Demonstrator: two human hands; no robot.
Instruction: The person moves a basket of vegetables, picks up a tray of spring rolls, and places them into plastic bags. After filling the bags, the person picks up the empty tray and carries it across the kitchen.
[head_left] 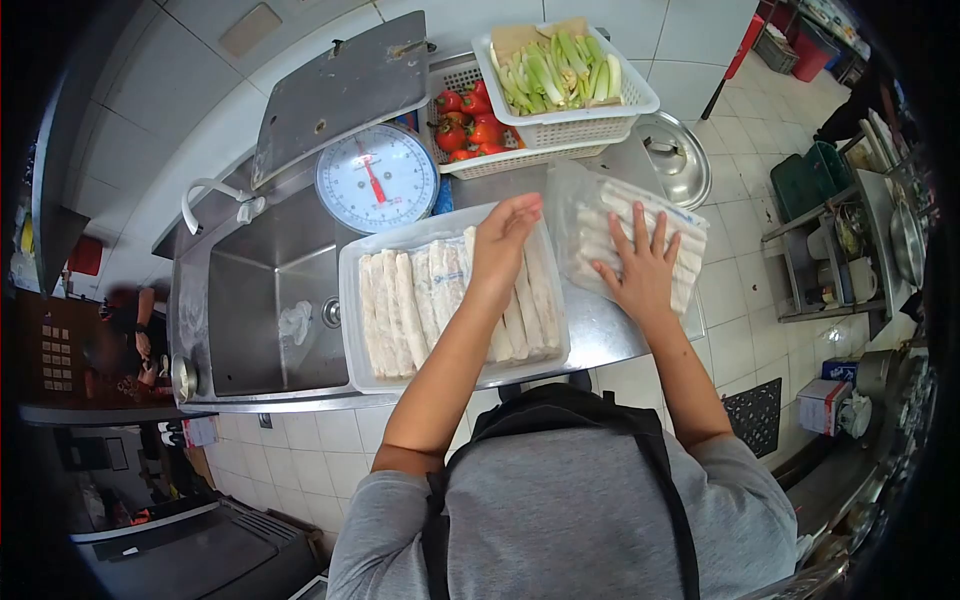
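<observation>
My left hand (pixel 505 245) is raised over a translucent plastic box (pixel 352 275), its fingers stretched out with nothing visible in them. Long, pale, floury-looking rolls (pixel 405 300) lie side by side in the box, with a plastic wrapper bearing blue print among them. My forearm hides part of the rolls. To the right, my right hand (pixel 642 265) lies flat with spread fingers on a clear plastic bag (pixel 575 215). Inside the bag are similar white rolls (pixel 690 255), and blue print shows along its upper edge. The bag rests on the steel counter beside the box.
A dial scale (pixel 378 180) stands behind the box, with a steel sink (pixel 275 300) to the left. Behind are a basket of red peppers (pixel 475 130) and a white basket (pixel 590 117) of cut green stalks. A metal lid (pixel 690 165) sits at right; another person's arm (pixel 143 325) shows far left.
</observation>
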